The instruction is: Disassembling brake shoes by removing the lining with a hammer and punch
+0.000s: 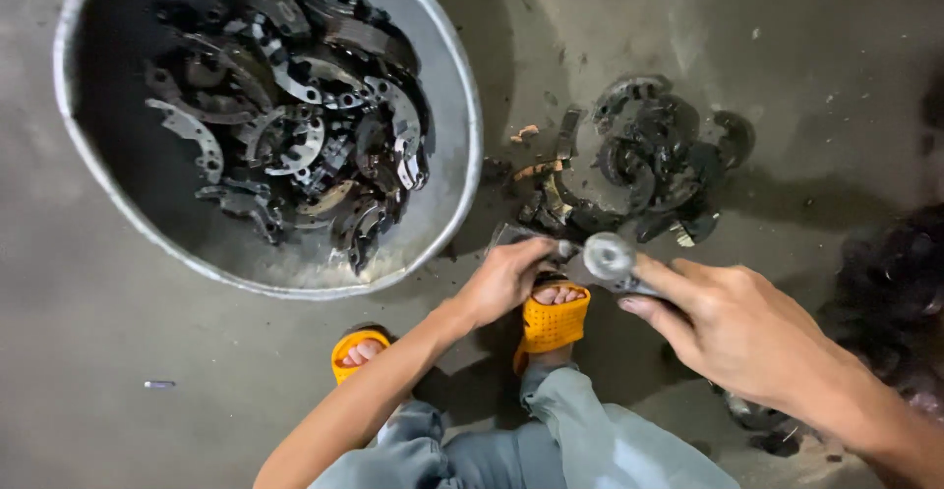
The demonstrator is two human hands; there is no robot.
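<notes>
The right hand (733,327) grips a hammer (612,256) whose round steel face is raised toward the camera, handle running back under the palm; the left hand (506,278) is closed on a small metal piece (513,236) on the floor (98,351), just above the orange sandals (554,320). This looks like the striking step, with the piece steadied for a blow that must land clear of the fingers. The piece's long axis seems to run left to right, though it is mostly hidden.

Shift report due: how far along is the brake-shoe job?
Looks done: small dark pile on the floor. In hand: left hand pins one piece by the orange sandal; right hand holds a hammer over it. Left: basin holds many curved shoes.
</notes>
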